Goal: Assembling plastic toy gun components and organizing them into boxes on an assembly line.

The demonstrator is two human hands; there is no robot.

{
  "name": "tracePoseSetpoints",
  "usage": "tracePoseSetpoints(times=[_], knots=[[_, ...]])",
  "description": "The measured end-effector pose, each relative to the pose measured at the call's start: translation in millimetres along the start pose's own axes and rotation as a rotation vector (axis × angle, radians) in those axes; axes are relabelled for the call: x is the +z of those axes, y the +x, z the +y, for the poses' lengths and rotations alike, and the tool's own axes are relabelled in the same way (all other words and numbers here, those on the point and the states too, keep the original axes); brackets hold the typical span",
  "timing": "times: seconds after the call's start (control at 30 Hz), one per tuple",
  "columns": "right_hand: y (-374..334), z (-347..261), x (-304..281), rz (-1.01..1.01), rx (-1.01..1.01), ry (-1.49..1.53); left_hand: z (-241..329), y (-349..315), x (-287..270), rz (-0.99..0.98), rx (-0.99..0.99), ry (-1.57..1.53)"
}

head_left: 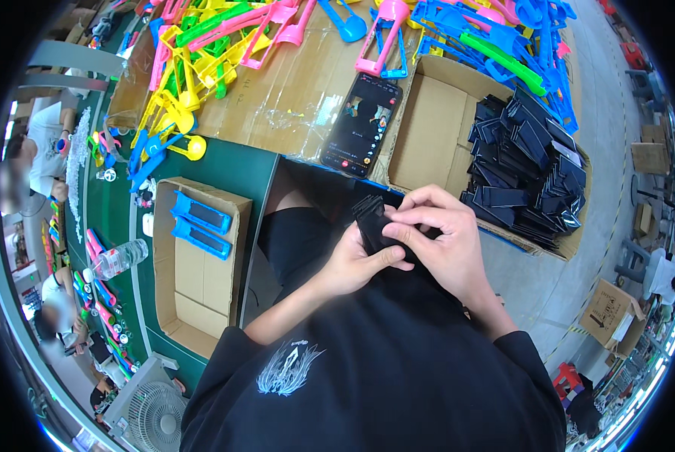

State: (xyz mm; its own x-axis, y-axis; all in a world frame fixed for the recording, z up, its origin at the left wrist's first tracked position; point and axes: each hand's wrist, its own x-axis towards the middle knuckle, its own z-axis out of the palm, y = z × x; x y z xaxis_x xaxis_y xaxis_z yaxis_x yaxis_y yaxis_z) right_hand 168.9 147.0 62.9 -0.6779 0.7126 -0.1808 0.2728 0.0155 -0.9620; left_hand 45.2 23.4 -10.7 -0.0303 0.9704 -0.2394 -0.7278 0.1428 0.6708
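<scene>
In front of my chest, my left hand (349, 262) is closed around a small stack of thin black rectangular plates (368, 215), its thumb lying across their near side. My right hand (449, 235) is drawn in against the stack's right side, thumb and fingertips pinched together. What those fingertips hold is too small to make out. Beyond my right hand, many similar black plates (522, 166) lie heaped in the right half of a shallow cardboard box (433, 124).
A phone (361, 124) with a lit screen lies left of that box. Yellow, pink, green and blue plastic parts (496, 56) pile up at the back. On the green table (228, 162), another cardboard box (202, 301) holds blue frames (202, 226). A bottle (120, 258) and fan (151, 410) are left.
</scene>
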Motion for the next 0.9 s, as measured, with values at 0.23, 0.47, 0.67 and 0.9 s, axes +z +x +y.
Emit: tracePoseSetpoints(times=[0.23, 0.47, 0.67, 0.9], knots=[[-1.7, -9.8, 13.4, 0.045, -0.072, -0.131, 7.8, -3.3, -8.1, 0.015, 0.092, 0.156], [-1.9, -10.3, 39.2, 0.063, -0.16, -0.194, 11.2, -15.9, -8.4, 0.108, 0.252, 0.359], [-1.2, -5.1, 63.6, -0.116, -0.189, -0.226, 20.3, -19.4, 5.1, 0.392, 0.304, 0.813], [14.1, 7.8, 70.2, -0.187, -0.274, 0.074, 42.3, -29.0, 8.1, 0.288, 0.152, 0.457]])
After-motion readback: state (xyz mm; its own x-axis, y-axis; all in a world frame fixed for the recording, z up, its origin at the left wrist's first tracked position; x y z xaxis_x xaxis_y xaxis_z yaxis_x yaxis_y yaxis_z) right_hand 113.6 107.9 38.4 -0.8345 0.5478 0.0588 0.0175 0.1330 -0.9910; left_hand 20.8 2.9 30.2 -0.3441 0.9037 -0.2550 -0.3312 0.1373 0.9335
